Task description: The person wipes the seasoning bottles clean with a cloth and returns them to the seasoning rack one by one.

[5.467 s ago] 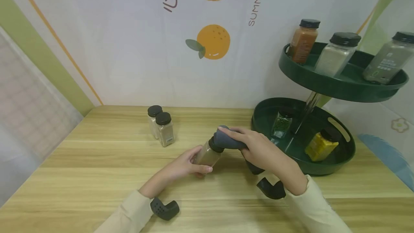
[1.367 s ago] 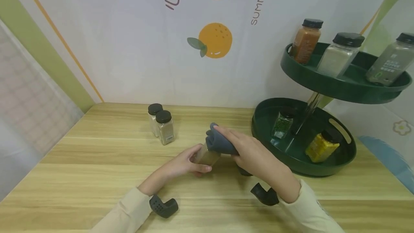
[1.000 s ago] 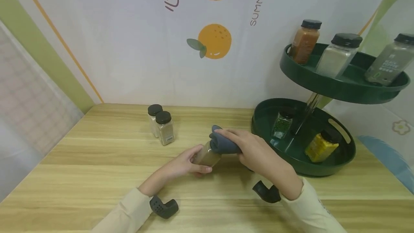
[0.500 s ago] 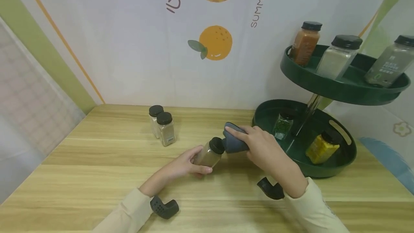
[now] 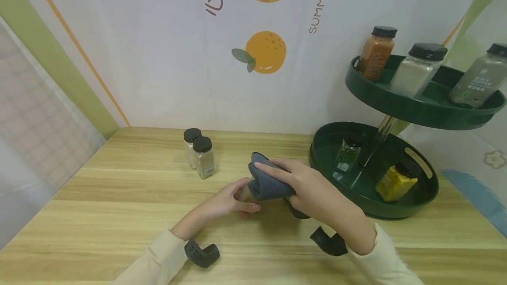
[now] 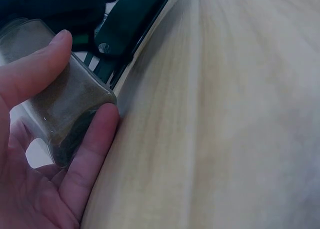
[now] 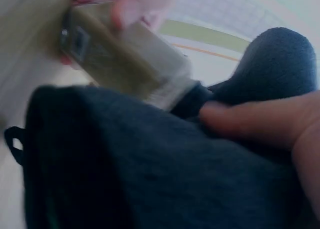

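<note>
My left hand [image 5: 227, 199] grips a clear spice jar [image 6: 70, 99] of brownish powder, tilted just above the wooden table. In the left wrist view the thumb lies along one side of the jar and a finger supports its base. A dark blue-grey cloth [image 5: 269, 181] is bunched in my right hand [image 5: 309, 186], held against the jar's upper end. From the head, the cloth hides the jar's black lid and most of its body. The right wrist view shows the jar [image 7: 120, 54] with its dark lid partly behind the cloth, close to my right thumb.
Two jars with black lids, a rear jar [image 5: 190, 148] and a front jar [image 5: 204, 159], stand at the back left. To the right rises a green two-tier rack [image 5: 424, 115] holding several spice jars. A white printed curtain [image 5: 170, 56] hangs behind the wooden table [image 5: 119, 206].
Half a second ago the cloth was beside the lid and the lid showed. My right hand has moved left, bringing the cloth over the jar. The left hand stays nearly still.
</note>
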`<act>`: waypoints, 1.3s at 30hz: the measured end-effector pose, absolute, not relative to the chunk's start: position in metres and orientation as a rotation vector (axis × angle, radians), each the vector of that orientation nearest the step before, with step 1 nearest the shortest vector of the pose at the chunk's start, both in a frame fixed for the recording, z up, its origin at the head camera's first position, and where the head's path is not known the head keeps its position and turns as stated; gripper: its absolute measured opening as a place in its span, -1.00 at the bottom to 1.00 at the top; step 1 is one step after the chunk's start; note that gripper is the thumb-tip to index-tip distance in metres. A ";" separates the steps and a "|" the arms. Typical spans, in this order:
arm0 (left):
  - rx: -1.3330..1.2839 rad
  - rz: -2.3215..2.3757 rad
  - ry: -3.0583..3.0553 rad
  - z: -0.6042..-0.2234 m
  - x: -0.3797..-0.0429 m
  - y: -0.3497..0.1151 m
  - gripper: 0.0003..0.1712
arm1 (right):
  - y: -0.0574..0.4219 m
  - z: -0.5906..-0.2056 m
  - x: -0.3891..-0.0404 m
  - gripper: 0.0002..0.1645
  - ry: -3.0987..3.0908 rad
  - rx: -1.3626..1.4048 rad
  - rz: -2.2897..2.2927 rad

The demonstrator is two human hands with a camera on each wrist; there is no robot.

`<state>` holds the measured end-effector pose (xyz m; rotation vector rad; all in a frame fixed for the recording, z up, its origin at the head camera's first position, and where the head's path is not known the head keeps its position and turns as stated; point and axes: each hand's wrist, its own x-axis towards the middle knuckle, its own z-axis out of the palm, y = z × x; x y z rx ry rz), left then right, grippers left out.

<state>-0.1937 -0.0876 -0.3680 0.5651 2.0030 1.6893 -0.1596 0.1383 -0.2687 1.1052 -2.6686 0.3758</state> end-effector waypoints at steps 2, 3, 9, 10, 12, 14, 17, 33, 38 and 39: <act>0.577 1.689 2.007 -0.368 -0.194 -0.088 -0.28 | 0.136 -0.273 -0.161 0.16 -2.654 1.123 0.381; 0.584 1.689 2.004 -0.368 -0.194 -0.088 -0.27 | 0.135 -0.275 -0.162 0.17 -2.648 1.120 0.390; 0.579 1.682 2.012 -0.367 -0.193 -0.088 -0.34 | 0.138 -0.283 -0.171 0.12 -2.667 1.078 0.506; 0.581 1.678 2.017 -0.367 -0.193 -0.088 -0.36 | 0.139 -0.284 -0.173 0.11 -2.672 1.077 0.508; 0.588 1.675 2.016 -0.367 -0.193 -0.088 -0.36 | 0.141 -0.285 -0.175 0.12 -2.674 1.089 0.498; 0.595 1.672 2.012 -0.368 -0.193 -0.088 -0.34 | 0.142 -0.285 -0.176 0.13 -2.670 1.114 0.483; 0.593 1.671 2.006 -0.368 -0.193 -0.088 -0.33 | 0.145 -0.283 -0.177 0.16 -2.680 1.145 0.456; 0.561 1.696 1.995 -0.368 -0.194 -0.087 -0.32 | 0.161 -0.278 -0.185 0.04 -2.714 1.044 0.215; 0.559 1.705 1.987 -0.368 -0.193 -0.086 -0.33 | 0.163 -0.275 -0.185 -0.02 -2.778 0.910 0.129; 0.560 1.705 1.990 -0.368 -0.193 -0.086 -0.33 | 0.164 -0.274 -0.184 -0.02 -2.786 0.878 0.127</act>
